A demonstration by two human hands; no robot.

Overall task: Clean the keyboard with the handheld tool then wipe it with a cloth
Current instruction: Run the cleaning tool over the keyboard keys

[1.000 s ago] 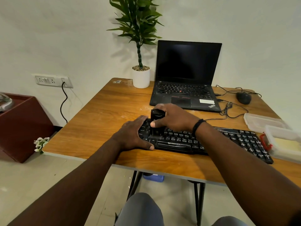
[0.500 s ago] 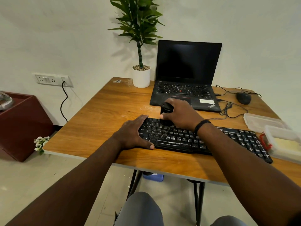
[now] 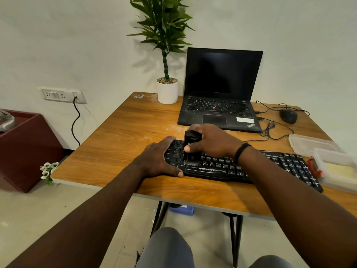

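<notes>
A black keyboard lies along the near side of the wooden table. My right hand grips a black cylindrical handheld cleaning tool, which stands upright with its lower end on the keys in the keyboard's left part. My left hand rests over the keyboard's left end, fingers spread and thumb along the front edge. No cloth is plainly visible; a pale yellow item lies inside a clear box at the right.
An open black laptop and a potted plant stand at the back. A black mouse with cables lies at the back right. A clear plastic lid sits by the keyboard's right end. A maroon cabinet stands on the left.
My right hand has drawn the tool back from the keyboard's far edge toward me, onto the lower key rows. My left hand has stayed on the keyboard's left end.
</notes>
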